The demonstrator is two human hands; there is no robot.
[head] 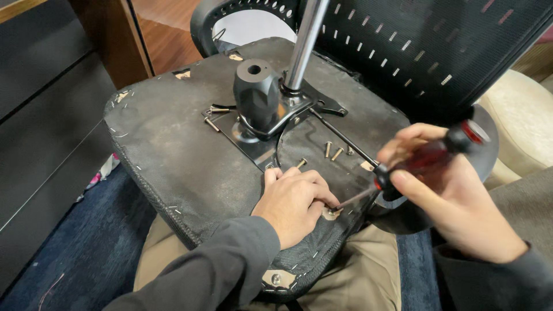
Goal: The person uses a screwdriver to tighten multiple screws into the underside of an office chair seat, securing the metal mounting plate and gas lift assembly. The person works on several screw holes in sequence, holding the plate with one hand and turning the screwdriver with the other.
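Observation:
An office chair seat lies upside down across my lap, its black fabric underside up. My right hand grips a screwdriver with a dark red handle, its tip angled down-left onto a screw in a small metal washer near the seat's front edge. My left hand rests flat on the seat with fingertips pinching beside that screw. The black metal mechanism plate with a black knob-like housing sits in the seat's middle.
Three loose brass screws lie on the seat beside the plate, another at its left edge. A chrome column rises from the mechanism. The mesh backrest stands behind. Dark cabinet at left, blue carpet below, cream cushion at right.

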